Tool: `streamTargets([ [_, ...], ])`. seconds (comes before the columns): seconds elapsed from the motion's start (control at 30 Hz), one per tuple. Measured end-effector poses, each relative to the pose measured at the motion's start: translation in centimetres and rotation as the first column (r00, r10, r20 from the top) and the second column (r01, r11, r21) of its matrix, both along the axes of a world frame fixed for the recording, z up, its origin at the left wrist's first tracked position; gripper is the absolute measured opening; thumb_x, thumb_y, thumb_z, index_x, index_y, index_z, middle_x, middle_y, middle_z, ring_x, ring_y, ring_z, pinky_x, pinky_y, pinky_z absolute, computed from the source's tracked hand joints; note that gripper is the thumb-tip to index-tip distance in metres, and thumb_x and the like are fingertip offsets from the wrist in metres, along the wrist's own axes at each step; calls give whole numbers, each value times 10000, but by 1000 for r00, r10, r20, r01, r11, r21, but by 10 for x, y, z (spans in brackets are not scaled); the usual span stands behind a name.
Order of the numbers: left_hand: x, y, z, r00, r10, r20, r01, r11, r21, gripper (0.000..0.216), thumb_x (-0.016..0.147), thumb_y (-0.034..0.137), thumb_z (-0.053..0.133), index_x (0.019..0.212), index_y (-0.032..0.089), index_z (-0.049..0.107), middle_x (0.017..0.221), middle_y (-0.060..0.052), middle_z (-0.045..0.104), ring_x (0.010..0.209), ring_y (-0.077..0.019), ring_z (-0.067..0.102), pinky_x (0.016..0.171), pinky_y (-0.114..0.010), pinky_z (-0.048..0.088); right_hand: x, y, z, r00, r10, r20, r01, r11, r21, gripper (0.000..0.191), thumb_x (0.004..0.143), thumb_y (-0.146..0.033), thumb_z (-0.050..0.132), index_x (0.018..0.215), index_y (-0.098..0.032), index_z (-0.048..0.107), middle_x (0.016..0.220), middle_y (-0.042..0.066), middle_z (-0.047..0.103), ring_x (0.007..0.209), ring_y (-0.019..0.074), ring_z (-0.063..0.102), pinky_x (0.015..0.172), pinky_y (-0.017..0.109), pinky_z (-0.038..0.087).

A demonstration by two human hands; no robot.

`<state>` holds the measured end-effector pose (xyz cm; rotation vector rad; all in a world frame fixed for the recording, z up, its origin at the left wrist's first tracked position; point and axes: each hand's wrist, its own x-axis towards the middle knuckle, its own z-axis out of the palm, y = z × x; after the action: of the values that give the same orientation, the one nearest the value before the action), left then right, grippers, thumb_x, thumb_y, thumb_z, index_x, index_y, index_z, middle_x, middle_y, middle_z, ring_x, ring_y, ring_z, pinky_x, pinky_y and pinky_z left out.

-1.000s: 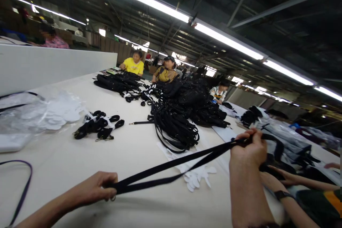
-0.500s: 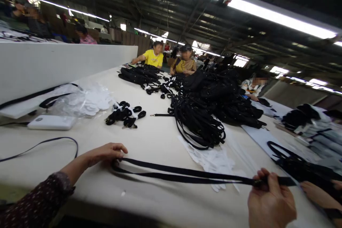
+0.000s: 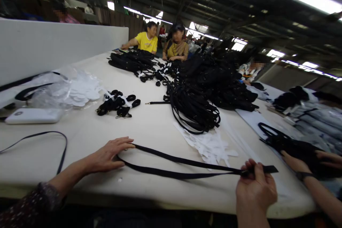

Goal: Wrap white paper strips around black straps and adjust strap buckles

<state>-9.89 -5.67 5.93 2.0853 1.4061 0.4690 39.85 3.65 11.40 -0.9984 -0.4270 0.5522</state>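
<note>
black strap (image 3: 184, 169) | doubled, flat on table (image 3: 149, 128) | left hand (image 3: 108, 155) apparently pressing loop end, fingers spread | right hand (image 3: 256, 185) grip pinching other end

A strap (image 3: 184, 165) lies across the table (image 3: 149, 128) between left hand (image 3: 108, 155) and right hand (image 3: 256, 187), strap heap (image 3: 195, 110) behind.

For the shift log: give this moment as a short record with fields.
left hand: flat on the table, pressing the looped end of the strap
right hand: pinching the strap's two ends together at the table's near edge
strap: black, doubled, lying stretched along the table between both hands
behind it: white gloves, strap pile
right side: another person's hands on black fabric
</note>
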Motion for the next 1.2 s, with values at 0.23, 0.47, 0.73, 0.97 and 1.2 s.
streamTargets([
  [0.23, -4, 7, -25, 997, 26, -72, -23, 999, 45, 139, 878, 316, 581, 961, 280, 687, 1506, -25, 515, 1428, -308, 396, 1170, -487, 336, 13, -9, -9, 1000, -15, -10, 15, 999, -32, 326, 615, -246, 840, 872, -151, 663, 778, 19, 705, 655, 98, 643, 534, 167, 532],
  [0.47, -44, 4, -49, 973, 230, 9, -230, 969, 89, 311, 890, 528, 558, 972, 266, 704, 1057, -19, 744, 990, -224, 670, 898, -302, 513, 31, -12, -41, 999, 36, 32, -31, 991, -129, 425, 606, -344, 878, 885, -173, 607, 807, 1, 708, 651, 112, 662, 542, 208, 532],
  [0.73, -65, -10, -51, 923, 383, -34, -374, 915, 154, 451, 855, 584, 571, 1160, 262, 649, 1096, -42, 748, 1008, -261, 691, 882, -339, 535, 17, -16, -67, 996, 79, -45, -87, 976, -201, 453, 557, -301, 891, 924, -180, 654, 829, 4, 737, 693, 113, 692, 571, 184, 557],
  [0.97, -75, -21, -63, 938, 315, -142, -261, 915, 307, 311, 889, 474, 559, 1086, 284, 707, 1195, -56, 736, 1199, -297, 631, 1049, -434, 475, 15, -26, -77, 982, 181, -60, -191, 943, -272, 469, 540, -314, 893, 934, -168, 684, 817, 16, 747, 662, 119, 694, 543, 182, 566],
  [1.2, -64, -38, -48, 946, 287, -151, -238, 932, 274, 537, 878, 479, 612, 1382, 315, 525, 1450, -41, 581, 1364, -298, 500, 1157, -458, 391, 14, -34, -82, 971, 238, 20, -222, 931, -291, 443, 565, -384, 885, 889, -164, 679, 818, 32, 749, 618, 139, 682, 506, 232, 570],
])
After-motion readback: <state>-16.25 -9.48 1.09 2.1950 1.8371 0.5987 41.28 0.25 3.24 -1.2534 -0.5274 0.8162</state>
